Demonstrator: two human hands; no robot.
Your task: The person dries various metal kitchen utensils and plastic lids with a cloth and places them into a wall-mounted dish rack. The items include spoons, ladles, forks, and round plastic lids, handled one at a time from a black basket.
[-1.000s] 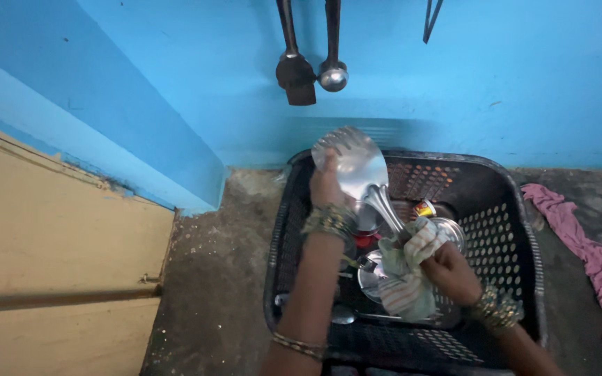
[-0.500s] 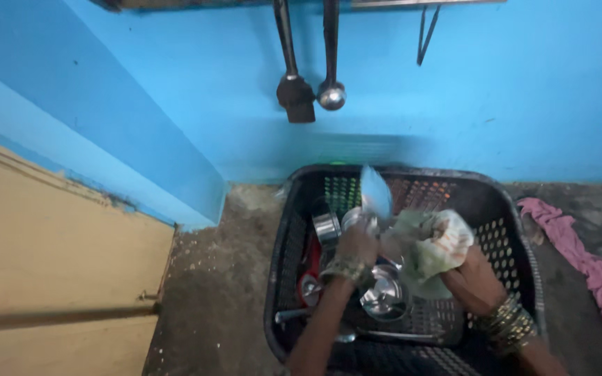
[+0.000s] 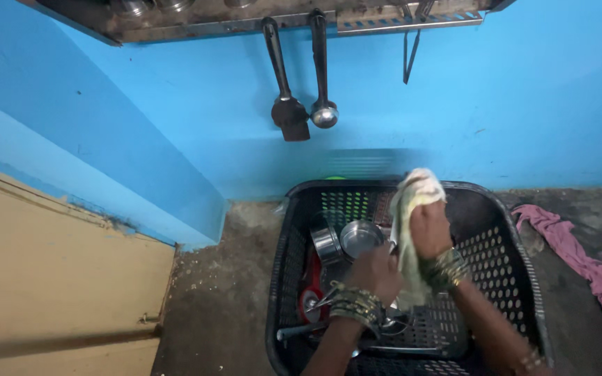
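My right hand (image 3: pixel 430 228) is raised over a black plastic basket (image 3: pixel 283 268) and grips a pale, crumpled cloth (image 3: pixel 412 198) that hangs down past my wrist. My left hand (image 3: pixel 377 271) is lower, curled beside the cloth's hanging end, above the steel things in the basket. What its fingers close on is hidden. Both wrists wear several bangles. In the basket lie a round steel bowl (image 3: pixel 360 237), a steel cup (image 3: pixel 325 242) on its side, a red item (image 3: pixel 311 296) and long steel utensils.
A dark spatula (image 3: pixel 288 115) and a steel ladle (image 3: pixel 324 111) hang on the blue wall from a metal rack (image 3: pixel 245 21). A pink cloth (image 3: pixel 580 257) lies on the rough floor (image 3: pixel 224 299) at the right. A yellowish wooden panel (image 3: pixel 50 278) stands at the left.
My left hand has dropped from holding a steel ladle up to down among the vessels. My right hand has lifted the cloth higher, toward the basket's far side. The view has tilted up.
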